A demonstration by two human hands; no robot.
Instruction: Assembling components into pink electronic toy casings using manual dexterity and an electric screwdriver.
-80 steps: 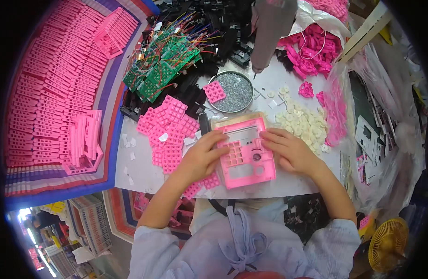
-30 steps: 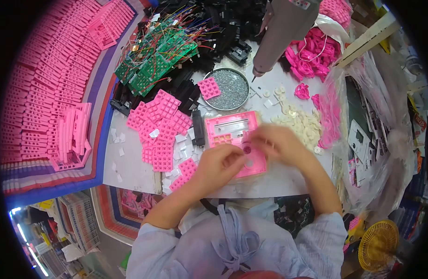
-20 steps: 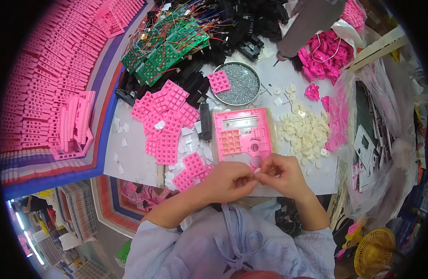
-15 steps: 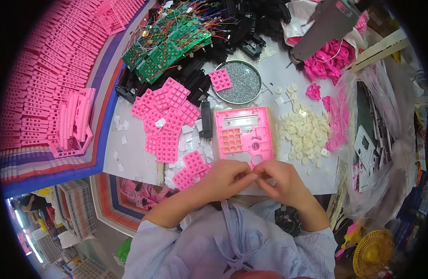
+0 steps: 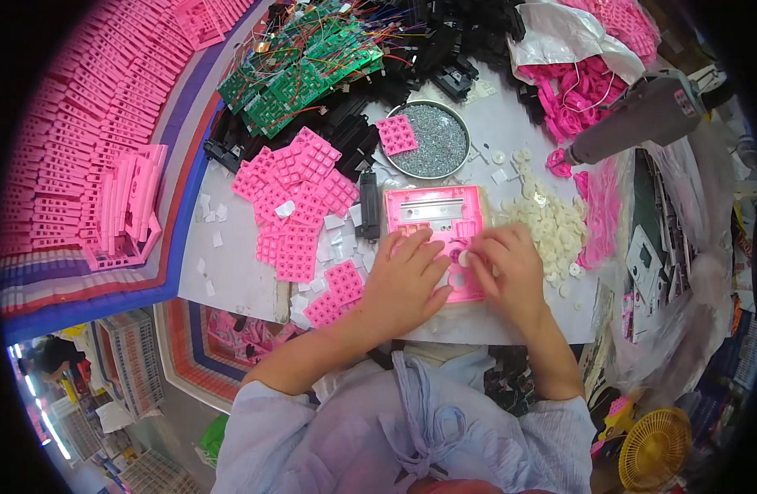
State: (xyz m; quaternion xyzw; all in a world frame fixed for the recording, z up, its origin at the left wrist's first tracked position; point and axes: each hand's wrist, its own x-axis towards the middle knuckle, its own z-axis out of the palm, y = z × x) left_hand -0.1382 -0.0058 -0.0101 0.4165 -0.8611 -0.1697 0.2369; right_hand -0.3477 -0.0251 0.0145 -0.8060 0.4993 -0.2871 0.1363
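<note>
Posture has changed: your left hand [image 5: 401, 282] now spreads over the pink housing [image 5: 433, 194], holding nothing visible; your right hand [image 5: 512, 272], partly closed, appears to pinch a white disc [image 5: 464, 258] at the housing's face. Both previously met at its near edge, so work has apparently shifted onto the housing. On the bench [image 5: 239, 263], loose discs [image 5: 551, 226] lie right of it, keypads [image 5: 296, 257] left.
</note>
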